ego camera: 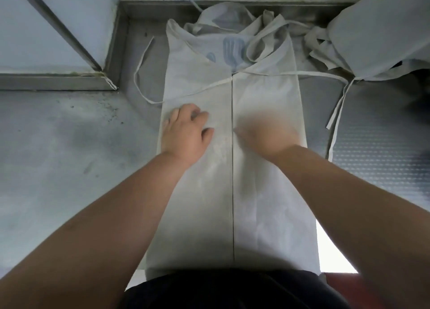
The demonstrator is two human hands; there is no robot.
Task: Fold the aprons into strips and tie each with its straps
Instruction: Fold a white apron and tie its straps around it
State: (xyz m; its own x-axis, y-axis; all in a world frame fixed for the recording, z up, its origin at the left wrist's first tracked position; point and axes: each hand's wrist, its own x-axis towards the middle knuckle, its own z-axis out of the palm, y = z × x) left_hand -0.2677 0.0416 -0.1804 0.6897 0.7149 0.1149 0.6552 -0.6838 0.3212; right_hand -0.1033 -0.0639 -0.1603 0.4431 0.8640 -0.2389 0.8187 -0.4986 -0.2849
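A white apron (256, 204) is laid lengthwise on a steel worktop (58, 157), both sides folded to the middle. The left hand (186, 134) is pressed on its left flap, fingers relaxed, gripping nothing. The right hand (267, 134) is blurred; its grip cannot be told.

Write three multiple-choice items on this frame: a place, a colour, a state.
1. Where does the left hand rest?
A. on the left flap of the apron
B. on bare table
C. on a strap
2. What colour is the apron's print?
A. red
B. blue
C. green
3. How do the apron's long sides lie?
A. spread outward
B. folded in, meeting at the middle
C. rolled up
Answers: 1 A, it lies on cloth left of the centre line; 2 B, the utensil shapes are pale blue; 3 B, both edges meet along one straight line.
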